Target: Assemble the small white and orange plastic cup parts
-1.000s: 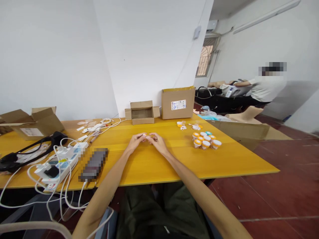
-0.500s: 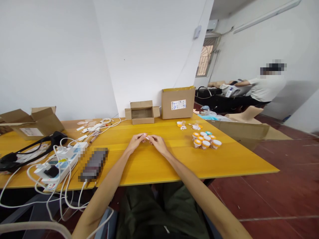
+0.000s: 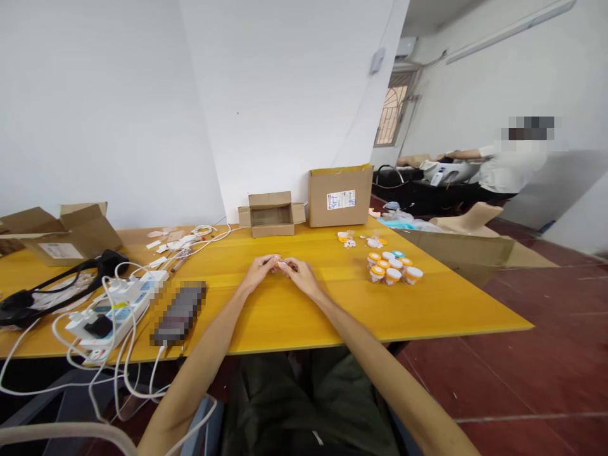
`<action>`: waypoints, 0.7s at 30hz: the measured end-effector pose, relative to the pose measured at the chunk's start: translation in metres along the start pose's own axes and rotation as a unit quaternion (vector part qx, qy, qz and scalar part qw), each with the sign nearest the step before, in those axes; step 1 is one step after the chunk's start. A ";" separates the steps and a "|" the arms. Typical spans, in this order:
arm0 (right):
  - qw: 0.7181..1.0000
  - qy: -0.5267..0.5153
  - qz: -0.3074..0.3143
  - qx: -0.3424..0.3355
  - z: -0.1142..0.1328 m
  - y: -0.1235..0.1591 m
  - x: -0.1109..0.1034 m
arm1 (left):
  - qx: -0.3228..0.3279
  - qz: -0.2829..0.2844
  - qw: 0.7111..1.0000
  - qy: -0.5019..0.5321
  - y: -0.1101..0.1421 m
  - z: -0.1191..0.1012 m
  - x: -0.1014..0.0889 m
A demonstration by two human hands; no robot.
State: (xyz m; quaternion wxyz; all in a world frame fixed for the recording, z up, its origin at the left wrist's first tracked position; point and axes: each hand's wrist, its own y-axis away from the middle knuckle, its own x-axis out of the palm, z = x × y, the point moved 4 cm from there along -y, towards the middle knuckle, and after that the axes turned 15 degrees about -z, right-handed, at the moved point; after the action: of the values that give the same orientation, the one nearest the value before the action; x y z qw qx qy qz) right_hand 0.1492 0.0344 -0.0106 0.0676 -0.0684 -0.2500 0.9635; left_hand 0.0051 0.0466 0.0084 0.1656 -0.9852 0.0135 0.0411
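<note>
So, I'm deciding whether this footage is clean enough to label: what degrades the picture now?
Head view: wide-angle distortion bends the front edge of the wooden tabletop; mosaic blocks cover the phone and the head of the co-worker; detail between the left hand and right hand is too small and soft to identify; a grey shadow falls behind the co-worker.

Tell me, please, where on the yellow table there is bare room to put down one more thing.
Bare tabletop shows between the right hand and the capped jars, and between those jars and the near edge. A narrower band lies between the left hand and the small open carton. The left side is crowded with the power strip, dark device and black straps.
</note>
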 end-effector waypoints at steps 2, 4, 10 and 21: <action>1.000 0.012 -0.001 -0.010 0.003 0.000 -0.001 | 0.000 0.003 1.000 -0.002 0.000 0.000 0.000; 1.000 0.028 0.004 -0.012 0.005 0.000 -0.002 | -0.001 0.003 1.000 -0.005 0.000 0.000 0.000; 0.997 0.080 0.017 0.009 0.002 -0.002 -0.004 | -0.007 -0.004 1.000 -0.006 0.000 0.000 -0.001; 0.999 -0.036 0.005 0.032 -0.009 0.001 0.006 | -0.017 0.003 1.000 -0.012 0.000 0.000 0.000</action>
State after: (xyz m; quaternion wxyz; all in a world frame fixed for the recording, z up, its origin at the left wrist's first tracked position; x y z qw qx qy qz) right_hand 0.1442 0.0388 -0.0191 0.0563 -0.0330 -0.2205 0.9732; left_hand 0.0055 0.0463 0.0080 0.1485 -0.9874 0.0138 0.0535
